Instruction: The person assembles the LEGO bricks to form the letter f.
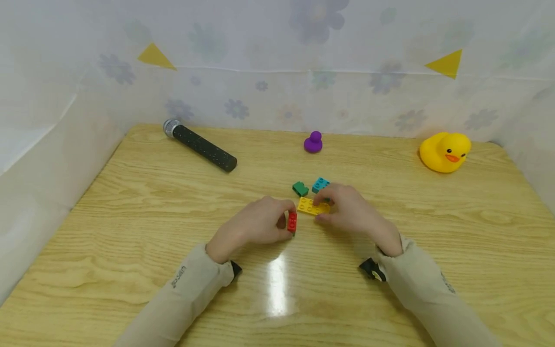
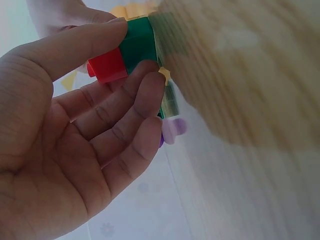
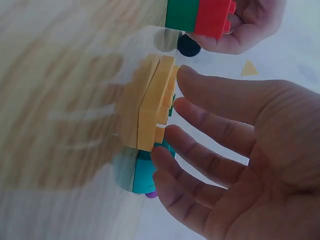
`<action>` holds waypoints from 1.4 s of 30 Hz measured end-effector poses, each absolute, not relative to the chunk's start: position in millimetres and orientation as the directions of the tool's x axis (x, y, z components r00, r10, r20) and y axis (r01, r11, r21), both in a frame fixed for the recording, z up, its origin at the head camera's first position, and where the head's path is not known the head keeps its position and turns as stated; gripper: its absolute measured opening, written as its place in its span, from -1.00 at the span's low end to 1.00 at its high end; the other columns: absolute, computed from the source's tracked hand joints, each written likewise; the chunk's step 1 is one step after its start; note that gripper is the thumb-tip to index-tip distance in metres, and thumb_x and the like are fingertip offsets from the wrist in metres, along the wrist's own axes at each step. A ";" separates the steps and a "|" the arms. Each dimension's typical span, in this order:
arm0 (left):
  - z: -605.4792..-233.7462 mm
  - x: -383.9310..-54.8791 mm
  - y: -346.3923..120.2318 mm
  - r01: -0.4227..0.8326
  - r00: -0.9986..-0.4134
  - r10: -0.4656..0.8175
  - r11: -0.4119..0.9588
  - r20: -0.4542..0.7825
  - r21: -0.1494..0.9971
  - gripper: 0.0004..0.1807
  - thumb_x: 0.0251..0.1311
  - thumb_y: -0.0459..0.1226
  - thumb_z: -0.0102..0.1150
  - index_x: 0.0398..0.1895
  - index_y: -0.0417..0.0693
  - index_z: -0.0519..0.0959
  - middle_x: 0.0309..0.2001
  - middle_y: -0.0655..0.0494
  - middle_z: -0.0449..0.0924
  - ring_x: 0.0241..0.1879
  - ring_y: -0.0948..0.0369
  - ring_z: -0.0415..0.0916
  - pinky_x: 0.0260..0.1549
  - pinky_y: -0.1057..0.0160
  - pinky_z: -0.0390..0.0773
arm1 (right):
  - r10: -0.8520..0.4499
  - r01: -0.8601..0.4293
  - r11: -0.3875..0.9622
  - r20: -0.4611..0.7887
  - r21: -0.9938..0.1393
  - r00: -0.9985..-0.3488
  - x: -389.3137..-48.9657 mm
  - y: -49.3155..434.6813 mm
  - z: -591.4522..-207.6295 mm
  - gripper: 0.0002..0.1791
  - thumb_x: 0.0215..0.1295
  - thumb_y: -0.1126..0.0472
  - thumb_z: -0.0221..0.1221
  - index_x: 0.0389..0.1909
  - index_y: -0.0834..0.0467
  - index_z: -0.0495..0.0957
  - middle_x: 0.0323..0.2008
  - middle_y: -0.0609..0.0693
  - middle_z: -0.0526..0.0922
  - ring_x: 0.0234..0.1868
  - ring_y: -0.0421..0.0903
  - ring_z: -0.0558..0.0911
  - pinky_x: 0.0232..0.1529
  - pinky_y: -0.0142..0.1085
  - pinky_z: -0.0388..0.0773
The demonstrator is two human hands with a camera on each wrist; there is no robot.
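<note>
The yellow brick (image 1: pixel 308 206) lies flat, studs up, on the table (image 1: pixel 130 207), between the person's two hands; with twelve o'clock pointing away from the person, its long axis runs from just past nine to just past three. The right hand (image 1: pixel 347 207) is the nearer, at three o'clock, its fingers loosely bent over that end and closed on nothing; whether a fingertip touches the brick cannot be told. At eight o'clock, just beside the other end, the left hand (image 1: pixel 264 221) pinches a red brick (image 1: pixel 292 221) stacked on a lower green brick (image 2: pixel 139 45); whether the pair rests on the table is unclear. The relation that seems to count most is that the red brick's long axis points twelve to six, nearly square across the yellow one's. Farther out, a loose green brick (image 1: pixel 300 189) lies at eleven and a teal brick (image 1: pixel 320 185) at one, both near; well apart are a purple toy (image 1: pixel 313 143) at twelve, a microphone (image 1: pixel 201 146) at ten and a yellow duck (image 1: pixel 442 153) past two.
</note>
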State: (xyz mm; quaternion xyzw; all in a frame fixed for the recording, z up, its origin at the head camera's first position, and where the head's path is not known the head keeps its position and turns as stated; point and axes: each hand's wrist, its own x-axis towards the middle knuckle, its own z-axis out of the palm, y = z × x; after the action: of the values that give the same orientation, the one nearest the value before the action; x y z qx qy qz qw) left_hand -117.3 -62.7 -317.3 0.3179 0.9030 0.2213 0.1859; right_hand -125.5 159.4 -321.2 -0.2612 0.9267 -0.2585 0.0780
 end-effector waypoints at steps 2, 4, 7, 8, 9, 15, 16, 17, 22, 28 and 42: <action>-317.2 -117.5 -62.5 0.491 -0.729 0.656 0.700 -0.195 0.519 -0.69 0.10 -0.22 0.36 -0.10 0.00 0.52 -0.45 0.24 0.51 -0.45 0.28 0.45 -0.41 0.29 0.46 | -0.532 -0.451 0.727 -0.010 -0.517 -0.847 -126.0 160.0 -322.7 -0.76 0.04 0.31 0.40 -0.25 0.25 0.63 -0.26 0.06 0.64 -0.28 -0.03 0.55 -0.20 -0.14 0.51; -316.9 -117.6 -62.2 0.493 -0.729 0.657 0.698 -0.191 0.519 -0.69 0.10 -0.22 0.36 -0.10 0.00 0.52 -0.45 0.24 0.51 -0.44 0.28 0.45 -0.41 0.29 0.46 | -0.536 -0.459 0.729 -0.006 -0.508 -0.844 -126.3 160.4 -323.9 -0.77 0.03 0.32 0.40 -0.27 0.25 0.63 -0.27 0.05 0.66 -0.25 -0.02 0.57 -0.15 -0.11 0.52; -317.3 -117.8 -62.0 0.495 -0.726 0.661 0.694 -0.190 0.523 -0.69 0.10 -0.22 0.36 -0.11 -0.01 0.52 -0.44 0.23 0.51 -0.43 0.28 0.45 -0.40 0.28 0.46 | -0.537 -0.462 0.736 -0.010 -0.495 -0.843 -125.8 160.4 -325.0 -0.79 0.02 0.33 0.40 -0.29 0.24 0.64 -0.28 0.04 0.67 -0.22 0.00 0.59 -0.11 -0.07 0.52; -317.4 -117.8 -61.9 0.493 -0.727 0.660 0.696 -0.192 0.522 -0.70 0.10 -0.22 0.36 -0.11 0.00 0.52 -0.44 0.23 0.51 -0.43 0.28 0.45 -0.40 0.28 0.46 | -0.540 -0.466 0.737 -0.012 -0.490 -0.842 -125.6 160.2 -325.4 -0.80 0.02 0.33 0.40 -0.31 0.23 0.64 -0.30 0.03 0.67 -0.23 -0.01 0.59 -0.11 -0.07 0.52; -317.4 -117.7 -61.8 0.492 -0.727 0.659 0.696 -0.194 0.524 -0.70 0.10 -0.22 0.36 -0.12 0.00 0.52 -0.44 0.22 0.51 -0.43 0.28 0.45 -0.40 0.28 0.46 | -0.539 -0.466 0.740 -0.014 -0.484 -0.842 -125.6 160.0 -325.5 -0.80 0.01 0.32 0.41 -0.32 0.22 0.63 -0.31 0.02 0.67 -0.24 -0.01 0.59 -0.11 -0.07 0.52; -318.0 -117.8 -61.6 0.487 -0.733 0.652 0.702 -0.194 0.520 -0.72 0.10 -0.21 0.36 -0.14 0.01 0.52 -0.43 0.22 0.52 -0.43 0.28 0.46 -0.39 0.28 0.46 | -0.535 -0.457 0.762 -0.048 -0.458 -0.844 -126.1 158.4 -325.1 -0.78 -0.03 0.29 0.45 -0.38 0.15 0.59 -0.36 -0.03 0.63 -0.32 -0.07 0.53 -0.18 -0.11 0.49; -317.9 -117.7 -61.6 0.487 -0.734 0.652 0.702 -0.192 0.519 -0.71 0.10 -0.21 0.36 -0.14 0.01 0.52 -0.43 0.22 0.52 -0.43 0.28 0.46 -0.39 0.28 0.47 | -0.533 -0.453 0.767 -0.056 -0.455 -0.845 -126.1 158.1 -324.8 -0.77 -0.04 0.29 0.45 -0.39 0.14 0.59 -0.36 -0.04 0.63 -0.33 -0.07 0.52 -0.19 -0.12 0.49; -317.8 -117.6 -61.7 0.489 -0.734 0.652 0.701 -0.191 0.518 -0.71 0.10 -0.21 0.36 -0.13 0.00 0.52 -0.43 0.22 0.52 -0.43 0.28 0.46 -0.39 0.28 0.47 | -0.530 -0.451 0.770 -0.060 -0.451 -0.846 -126.0 157.8 -324.5 -0.77 -0.04 0.29 0.45 -0.39 0.14 0.58 -0.37 -0.04 0.63 -0.34 -0.08 0.51 -0.19 -0.12 0.48; -317.2 -117.2 -62.6 0.493 -0.731 0.655 0.700 -0.189 0.516 -0.70 0.10 -0.21 0.36 -0.12 -0.01 0.52 -0.43 0.21 0.52 -0.43 0.28 0.45 -0.39 0.28 0.46 | -0.518 -0.431 0.786 -0.091 -0.442 -0.851 -125.6 156.7 -323.4 -0.76 -0.03 0.30 0.45 -0.41 0.13 0.55 -0.39 -0.05 0.59 -0.36 -0.08 0.48 -0.22 -0.14 0.47; -317.3 -117.2 -62.7 0.500 -0.729 0.660 0.694 -0.181 0.517 -0.71 0.10 -0.22 0.36 -0.13 -0.02 0.53 -0.43 0.21 0.52 -0.44 0.28 0.44 -0.41 0.29 0.45 | -0.504 -0.405 0.795 -0.122 -0.451 -0.855 -125.6 156.3 -323.7 -0.68 -0.03 0.34 0.43 -0.25 0.18 0.55 -0.30 0.00 0.62 -0.26 -0.03 0.55 -0.13 -0.10 0.51; -316.5 -116.2 -60.8 0.483 -0.751 0.634 0.719 -0.187 0.499 -0.71 0.11 -0.21 0.35 -0.12 -0.04 0.54 -0.44 0.20 0.51 -0.44 0.26 0.43 -0.40 0.29 0.45 | -0.506 -0.430 0.759 -0.027 -0.490 -0.862 -123.9 156.3 -322.5 -0.47 -0.03 0.31 0.38 0.04 0.33 0.55 -0.11 0.16 0.64 -0.13 0.05 0.58 -0.06 -0.06 0.52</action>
State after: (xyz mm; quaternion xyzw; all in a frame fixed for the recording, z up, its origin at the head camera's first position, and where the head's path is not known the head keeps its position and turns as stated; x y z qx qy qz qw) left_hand -116.2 -60.8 -316.5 0.3066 0.9105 0.2153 0.1751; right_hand -123.9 156.3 -322.5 -0.2504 0.9344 -0.2408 0.0788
